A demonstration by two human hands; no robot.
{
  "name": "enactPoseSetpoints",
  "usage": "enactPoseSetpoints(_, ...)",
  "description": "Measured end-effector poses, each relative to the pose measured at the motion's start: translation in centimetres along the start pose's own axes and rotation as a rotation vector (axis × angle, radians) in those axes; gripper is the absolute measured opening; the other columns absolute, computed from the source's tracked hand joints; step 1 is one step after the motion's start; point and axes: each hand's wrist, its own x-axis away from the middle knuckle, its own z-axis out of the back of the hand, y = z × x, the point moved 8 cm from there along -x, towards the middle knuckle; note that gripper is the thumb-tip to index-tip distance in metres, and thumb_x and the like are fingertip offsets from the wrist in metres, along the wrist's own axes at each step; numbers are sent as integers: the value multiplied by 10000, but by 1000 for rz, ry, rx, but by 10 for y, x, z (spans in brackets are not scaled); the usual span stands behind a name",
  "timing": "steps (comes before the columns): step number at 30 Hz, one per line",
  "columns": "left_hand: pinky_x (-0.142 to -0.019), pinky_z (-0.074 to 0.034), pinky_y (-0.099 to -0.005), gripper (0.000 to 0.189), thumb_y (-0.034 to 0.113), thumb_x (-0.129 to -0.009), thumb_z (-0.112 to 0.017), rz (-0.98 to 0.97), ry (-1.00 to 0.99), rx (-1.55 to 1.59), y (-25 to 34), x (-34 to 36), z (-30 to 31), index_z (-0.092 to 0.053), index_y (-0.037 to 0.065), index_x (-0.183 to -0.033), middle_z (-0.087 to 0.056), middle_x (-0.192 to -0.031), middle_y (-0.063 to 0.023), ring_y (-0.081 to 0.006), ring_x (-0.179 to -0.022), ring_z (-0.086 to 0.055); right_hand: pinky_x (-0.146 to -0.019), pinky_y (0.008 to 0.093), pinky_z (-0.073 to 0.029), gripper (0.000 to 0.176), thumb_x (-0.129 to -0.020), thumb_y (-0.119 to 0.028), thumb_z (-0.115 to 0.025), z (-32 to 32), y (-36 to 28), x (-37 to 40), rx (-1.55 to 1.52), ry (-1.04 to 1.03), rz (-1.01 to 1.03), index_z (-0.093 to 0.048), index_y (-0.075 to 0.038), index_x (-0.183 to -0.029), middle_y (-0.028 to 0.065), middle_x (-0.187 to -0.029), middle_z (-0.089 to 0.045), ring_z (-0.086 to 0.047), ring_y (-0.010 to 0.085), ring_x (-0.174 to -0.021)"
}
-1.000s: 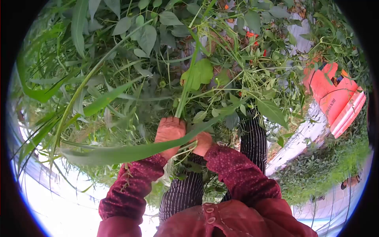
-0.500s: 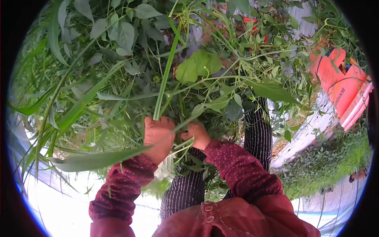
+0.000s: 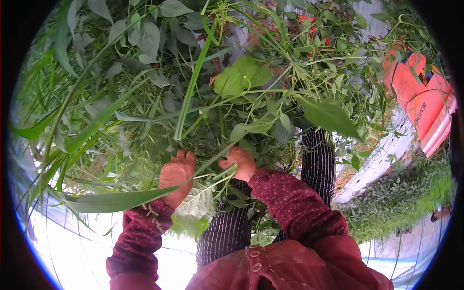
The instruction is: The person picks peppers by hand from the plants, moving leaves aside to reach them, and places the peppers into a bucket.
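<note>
My left hand (image 3: 177, 175) is among the weeds and leaves, back of the hand up. Its fingers are bent down into the foliage; what they hold, if anything, is hidden. To its right, my right hand (image 3: 240, 163) is closed beside the plant's lower stems, and its grip is hidden too. Pale green stems (image 3: 223, 180) with broken-looking ends lie against its wrist side. Below them hangs a leaf with a pale underside (image 3: 197, 199). A long grass blade (image 3: 113, 200) crosses in front of my left wrist. A bright green leaf (image 3: 241, 78) stands above both hands.
Dense pepper-like plants and tall grass surround my hands. Red peppers (image 3: 309, 23) show at the upper right. A red printed bag (image 3: 419, 104) lies at the right. Pale ground sheeting (image 3: 394, 152) runs between rows. My striped trouser legs (image 3: 317, 164) are among the plants.
My left hand has moved left and slightly down, away from my right hand, uncovering more of the pale leaf. My right hand has shifted only slightly left. The foliage has shifted a little.
</note>
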Motion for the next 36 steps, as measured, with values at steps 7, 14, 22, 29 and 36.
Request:
enactPoseSetpoints(7,-588,-535,-340,267,-27,-721,-504,-84,370,-97,22,-3,65,-556,25,-978,-575,-1071,-170,-294,-767,-628,-694,417,-467,374,-745,-235,-569,-6,4,4,-96,99,88,-450,49,-958,214,-833,-595,-590,360,-815)
enactPoseSetpoints(14,-649,-502,-388,174,34,-736,-553,-113,387,104,27,-57,56,-586,30,-906,-613,-913,-150,-314,-775,-616,-689,430,-467,388,-752,-268,-548,-1,5,3,-60,54,23,-439,16,-993,197,-839,-609,-597,359,-812)
enactPoseSetpoints(22,-702,-490,-389,342,86,-777,-530,159,367,389,-76,-103,53,-554,34,-1114,-616,-845,-189,-337,-793,-610,-686,420,-467,375,-747,-188,-620,4,-2,3,-101,5,-6,-434,65,-951,218,-808,-603,-606,354,-814)
enactPoseSetpoints(29,-664,-480,-410,365,152,-785,-580,183,279,324,-63,-143,38,-509,-4,-1107,-614,-833,-226,-377,-784,-602,-695,412,-469,363,-767,-214,-627,21,-15,8,-78,24,15,-477,83,-913,209,-811,-613,-610,343,-815)
enactPoseSetpoints(36,-615,-470,-432,374,225,-807,-606,407,528,410,-83,-141,42,-493,-35,-1050,-596,-827,-227,-392,-729,-587,-687,436,-471,411,-772,-282,-610,18,-15,5,-93,29,13,-495,93,-895,233,-790,-604,-609,362,-782)
